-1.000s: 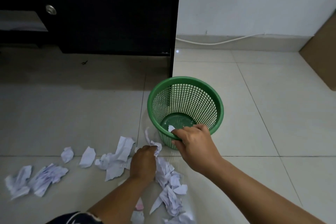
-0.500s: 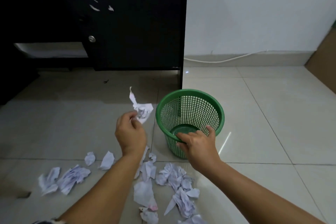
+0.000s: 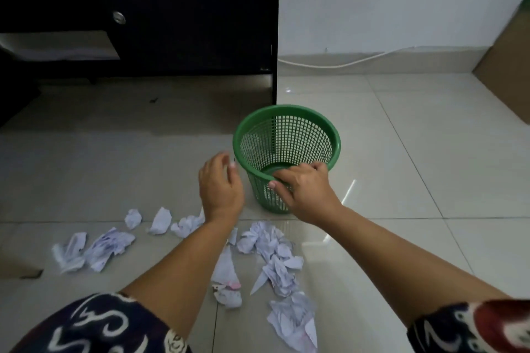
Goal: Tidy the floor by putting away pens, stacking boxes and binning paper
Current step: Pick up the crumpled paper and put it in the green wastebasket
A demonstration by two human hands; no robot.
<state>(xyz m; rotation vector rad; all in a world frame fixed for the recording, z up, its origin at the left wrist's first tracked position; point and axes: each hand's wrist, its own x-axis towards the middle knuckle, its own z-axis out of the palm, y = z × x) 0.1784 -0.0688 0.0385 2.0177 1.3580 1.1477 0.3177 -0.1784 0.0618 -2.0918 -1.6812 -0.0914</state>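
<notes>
A dark cabinet (image 3: 172, 8) stands behind the green bin (image 3: 286, 135), a white cable (image 3: 329, 64) along the wall beyond. Crumpled white paper (image 3: 272, 249) lies scattered on the tiles in front of the bin. The bin's mesh shows nothing clearly inside. The right hand (image 3: 304, 189) grips its near rim; the left hand (image 3: 219, 183) hangs slack beside it, holding nothing.

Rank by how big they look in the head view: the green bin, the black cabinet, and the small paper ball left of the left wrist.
1. black cabinet, though partly cut off by the frame
2. green bin
3. small paper ball
</notes>
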